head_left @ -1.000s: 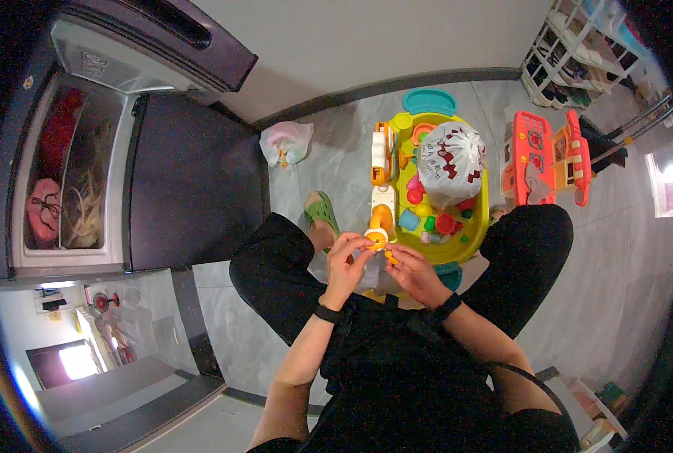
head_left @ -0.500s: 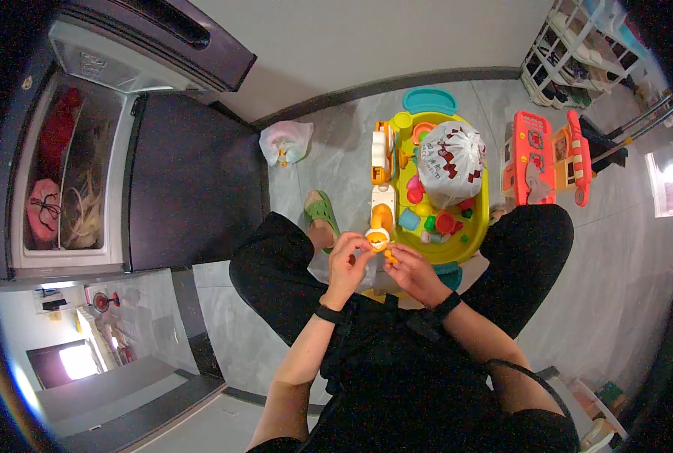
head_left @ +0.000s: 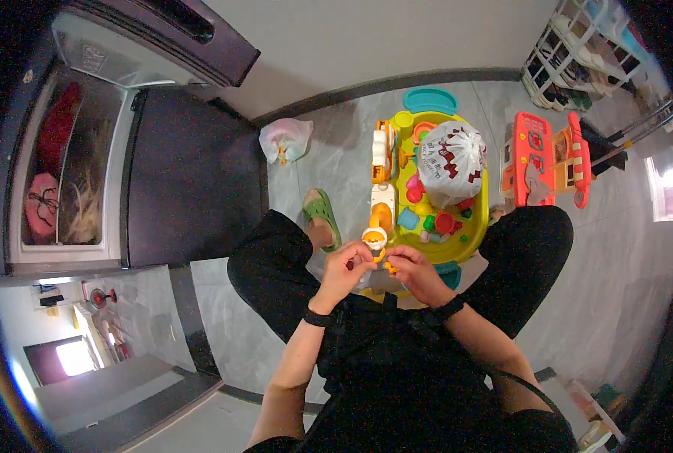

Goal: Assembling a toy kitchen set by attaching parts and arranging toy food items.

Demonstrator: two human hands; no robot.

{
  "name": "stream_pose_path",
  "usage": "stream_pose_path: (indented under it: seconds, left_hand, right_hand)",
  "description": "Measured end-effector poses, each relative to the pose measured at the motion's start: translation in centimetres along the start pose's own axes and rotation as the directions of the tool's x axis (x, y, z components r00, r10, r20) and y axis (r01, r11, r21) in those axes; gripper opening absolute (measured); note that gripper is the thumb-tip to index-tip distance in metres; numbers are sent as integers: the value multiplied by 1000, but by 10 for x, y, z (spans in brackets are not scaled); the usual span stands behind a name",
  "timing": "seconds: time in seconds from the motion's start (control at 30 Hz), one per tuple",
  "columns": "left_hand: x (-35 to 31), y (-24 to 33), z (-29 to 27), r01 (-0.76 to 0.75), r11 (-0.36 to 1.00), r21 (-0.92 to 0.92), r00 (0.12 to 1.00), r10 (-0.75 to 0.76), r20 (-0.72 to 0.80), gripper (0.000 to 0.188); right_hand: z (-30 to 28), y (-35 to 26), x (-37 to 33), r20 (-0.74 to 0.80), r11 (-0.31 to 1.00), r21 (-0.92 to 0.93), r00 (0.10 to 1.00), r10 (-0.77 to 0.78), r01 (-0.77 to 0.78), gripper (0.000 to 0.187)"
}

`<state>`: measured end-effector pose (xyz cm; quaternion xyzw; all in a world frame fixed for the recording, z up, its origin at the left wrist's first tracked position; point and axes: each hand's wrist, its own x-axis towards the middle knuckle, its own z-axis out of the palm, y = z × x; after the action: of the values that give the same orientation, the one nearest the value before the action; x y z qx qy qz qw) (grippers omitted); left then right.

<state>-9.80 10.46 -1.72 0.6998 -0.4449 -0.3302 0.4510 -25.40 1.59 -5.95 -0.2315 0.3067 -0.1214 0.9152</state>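
Orange toy piece (head_left: 388, 266) pinched between left hand (head_left: 349, 266) and right hand (head_left: 414, 270), both closed on it; best steadied over the yellow toy tray (head_left: 481, 219).

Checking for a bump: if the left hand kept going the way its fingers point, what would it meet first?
Probably the small round orange-and-white toy just past the left hand; its fingertips already seem to touch it. Beyond lies the yellow toy tray. Depth is unclear.

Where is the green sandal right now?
In the head view, the green sandal is on the person's foot on the grey floor, left of the yellow toy tray, just above the left hand.
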Motion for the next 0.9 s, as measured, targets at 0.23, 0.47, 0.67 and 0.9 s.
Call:
stream_pose_path:
  seconds: [0.23,0.47,0.67,0.9]
  left_hand:
    - [-10,-8,-2,165,970,-179,985,-152,88,13]
    - [-11,-15,-2,235,925,-297,972,-230,53,21]
    - [-10,-13,-3,205,946,-253,979,-198,52,22]
    - [-9,-20,1,209,926,-315,976,-215,18,20]
  right_hand:
    - [8,-5,-5,66,986,-160,997,-44,54,16]
    - [10,-3,-3,-16,981,-188,999,-48,44,18]
    - [4,1,0,9,992,-110,998,-57,58,20]
    - [6,1,-1,1,994,-99,999,-47,47,19]
